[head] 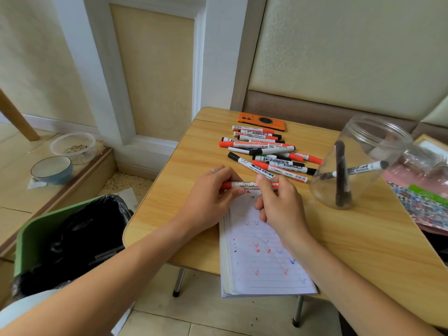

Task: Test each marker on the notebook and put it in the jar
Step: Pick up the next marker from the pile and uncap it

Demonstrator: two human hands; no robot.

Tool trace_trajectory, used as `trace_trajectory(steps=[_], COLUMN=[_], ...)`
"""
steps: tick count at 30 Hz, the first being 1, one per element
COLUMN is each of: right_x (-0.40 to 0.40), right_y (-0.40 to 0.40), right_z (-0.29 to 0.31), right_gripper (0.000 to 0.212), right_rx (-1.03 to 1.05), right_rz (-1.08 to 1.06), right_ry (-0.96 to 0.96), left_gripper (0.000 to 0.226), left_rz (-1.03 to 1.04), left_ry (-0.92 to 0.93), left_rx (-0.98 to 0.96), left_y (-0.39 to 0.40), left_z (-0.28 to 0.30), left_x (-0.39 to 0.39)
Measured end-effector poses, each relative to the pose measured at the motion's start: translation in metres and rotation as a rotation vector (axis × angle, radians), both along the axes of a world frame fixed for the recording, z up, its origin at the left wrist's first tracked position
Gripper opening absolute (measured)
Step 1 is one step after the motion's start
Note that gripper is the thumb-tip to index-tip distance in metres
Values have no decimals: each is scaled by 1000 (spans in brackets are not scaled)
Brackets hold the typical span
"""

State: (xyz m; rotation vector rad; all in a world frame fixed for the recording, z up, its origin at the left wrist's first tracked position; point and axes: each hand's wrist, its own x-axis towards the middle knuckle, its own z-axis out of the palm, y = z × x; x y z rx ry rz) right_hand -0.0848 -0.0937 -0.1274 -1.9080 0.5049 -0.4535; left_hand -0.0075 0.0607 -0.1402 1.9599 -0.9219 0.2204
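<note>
A red whiteboard marker [244, 184] lies level between both my hands, just above the top of the lined notebook [261, 258]. My left hand [213, 197] grips its left part near the red end. My right hand [281, 202] pinches its right end, which the fingers hide. The notebook page carries several red and blue tick marks. A clear plastic jar [363, 163] stands to the right with two markers inside. A pile of several red and black markers [266, 151] lies on the table beyond my hands.
An orange phone [261, 121] lies at the far edge of the wooden table [189, 166]. A patterned bag [421, 202] sits at the right edge. A green bin with a black liner [72, 236] stands left of the table, with two bowls on the floor beyond.
</note>
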Motion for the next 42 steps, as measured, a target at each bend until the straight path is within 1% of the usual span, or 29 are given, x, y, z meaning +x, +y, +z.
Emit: trace_trajectory(steps=[2, 5, 6, 8, 10, 12, 14, 16, 20, 22, 24, 26, 27, 29, 34, 38, 40, 42], right_x=[0, 2, 3, 5, 5, 3, -1, -6, -18, -24, -29, -32, -33, -32, -16, -14, -14, -15], right_y=[1, 1, 0, -3, -6, -9, -14, -22, -51, -67, -83, -96, -101, -110, -129, -132, -132, -128], right_z=[2, 3, 4, 7, 13, 22, 33, 51, 104, 131, 153, 169, 174, 180, 169, 153, 148, 146], right_gripper=[31, 22, 18, 11, 12, 11, 6, 5, 11, 16, 19, 19, 18, 16, 19, 39, 48, 55], right_rx=[33, 134, 169, 252, 334, 331, 244, 94, -423, -611, -750, -824, -846, -873, -838, -796, -841, -890], right_rz=[-14, -37, -44, -48, -35, -10, -10, -32, -170, -257, -344, -398, -409, -401, -333, -152, -99, -82], right_ry=[3, -27, -31, -33, -49, -75, -127, -213, -473, -630, -745, -774, -754, -635, -109, 208, 292, 329], left_gripper=[10, 16, 23, 45, 68, 78, 81, 79, 70, 69, 72, 75, 76, 77, 78, 73, 69, 65], left_rz=[-5, -37, -53, -58, -26, 1, 8, 5, -2, 2, 9, 15, 13, 9, -6, -14, -6, 7], left_ry=[-8, -28, -41, -86, -107, -103, -110, -115, -146, -155, -132, -93, -79, -69, -60, -52, -64, -77], left_rx=[-4, 20, 59, 167, 234, 247, 248, 253, 306, 325, 337, 336, 327, 308, 290, 313, 349, 356], left_y=[0, -1, -2, -5, -6, -6, -6, -5, -6, -7, -7, -7, -8, -8, -7, -7, -9, -9], left_z=[1, -2, -4, -10, -13, -13, -14, -13, -12, -12, -12, -10, -9, -8, -7, -9, -11, -13], left_x=[-2, -2, -2, -2, -3, -4, -4, -4, -6, -7, -7, -7, -7, -8, -9, -7, -5, -4])
